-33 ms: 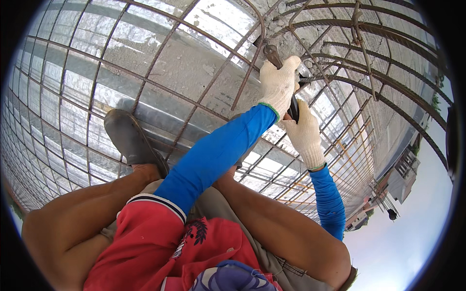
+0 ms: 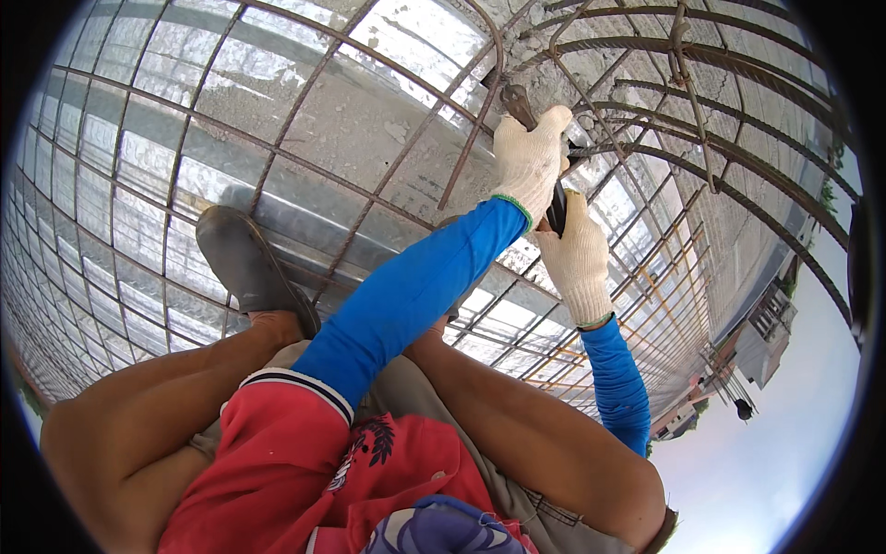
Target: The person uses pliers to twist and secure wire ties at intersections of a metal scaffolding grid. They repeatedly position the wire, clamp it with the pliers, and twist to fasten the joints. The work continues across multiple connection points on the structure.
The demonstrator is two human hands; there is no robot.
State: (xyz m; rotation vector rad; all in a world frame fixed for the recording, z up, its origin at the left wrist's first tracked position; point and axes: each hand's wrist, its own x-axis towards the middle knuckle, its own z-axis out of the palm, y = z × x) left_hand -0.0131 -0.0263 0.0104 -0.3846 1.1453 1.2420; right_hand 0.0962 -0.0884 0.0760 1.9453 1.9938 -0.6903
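My left hand [image 2: 531, 157], in a white knit glove and blue sleeve, is closed around a hand tool whose rusty metal head [image 2: 517, 102] pokes out above the fingers at a rebar crossing. The tool's black handle [image 2: 556, 210] sticks out below the palm. My right hand [image 2: 579, 258], gloved the same way, sits just beneath it with its fingers wrapped on that handle. Both hands work at the spot where the flat rebar grid [image 2: 369, 185] meets a cluster of curved bars [image 2: 646, 92].
My dark shoe [image 2: 245, 263] stands on the mesh over shiny corrugated metal sheeting [image 2: 305, 226]. My bare knees and red shirt fill the lower frame. The grid stretches left and right. Buildings [image 2: 766, 332] and sky lie beyond the right edge.
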